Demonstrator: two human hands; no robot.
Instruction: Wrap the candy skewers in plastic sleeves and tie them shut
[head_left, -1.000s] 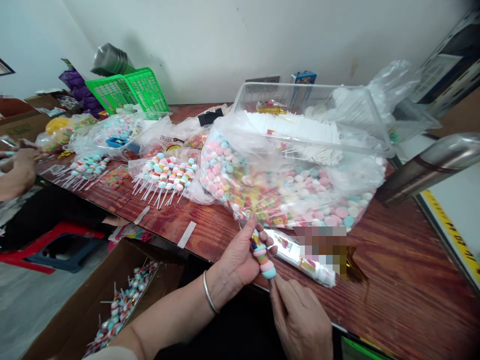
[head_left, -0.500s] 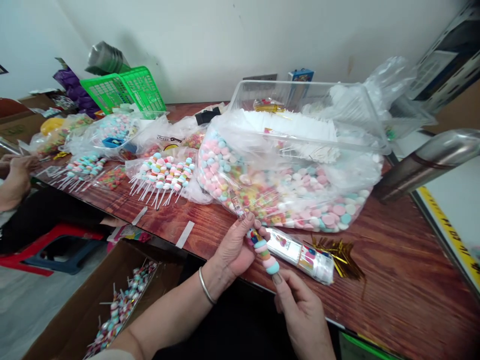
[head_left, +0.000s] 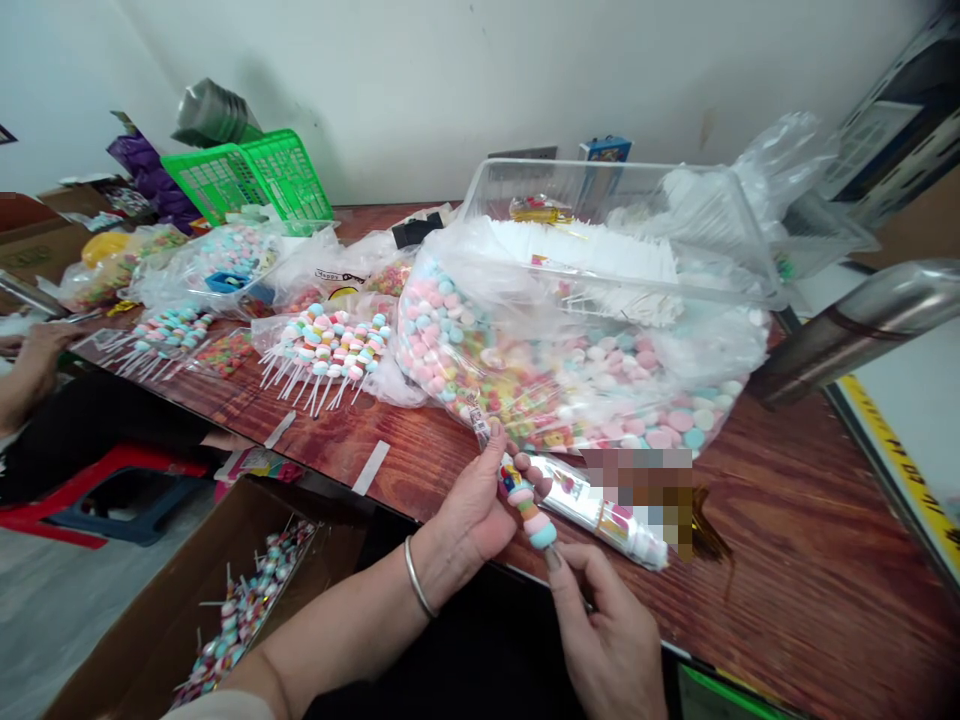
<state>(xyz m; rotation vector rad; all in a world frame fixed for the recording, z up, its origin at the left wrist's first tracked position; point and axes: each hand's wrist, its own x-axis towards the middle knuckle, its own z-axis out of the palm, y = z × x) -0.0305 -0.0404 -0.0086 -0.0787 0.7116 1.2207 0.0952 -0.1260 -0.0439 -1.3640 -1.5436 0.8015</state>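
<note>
A marshmallow skewer in blue, pink and green slants between my hands, its upper part inside a narrow clear printed bag. My left hand grips the bag around the skewer with thumb and fingers, and the bag's top end sticks out past the thumb. My right hand pinches the skewer's lower end just below the last blue marshmallow; the stick itself is hidden by the fingers. Just beyond my fingers lies a stack of flat printed clear bags, with gold foil ties beside it, partly blurred out.
Large bags of marshmallows and gummies lie behind, under a clear bin of white sticks. Finished skewers lie left. A steel flask leans right. A cardboard box below holds wrapped skewers. Another person's hand is far left.
My left fingers have shifted slightly on the bag, reaching further right past the skewer. The lower end of the skewer and my right hand have moved slightly left.
</note>
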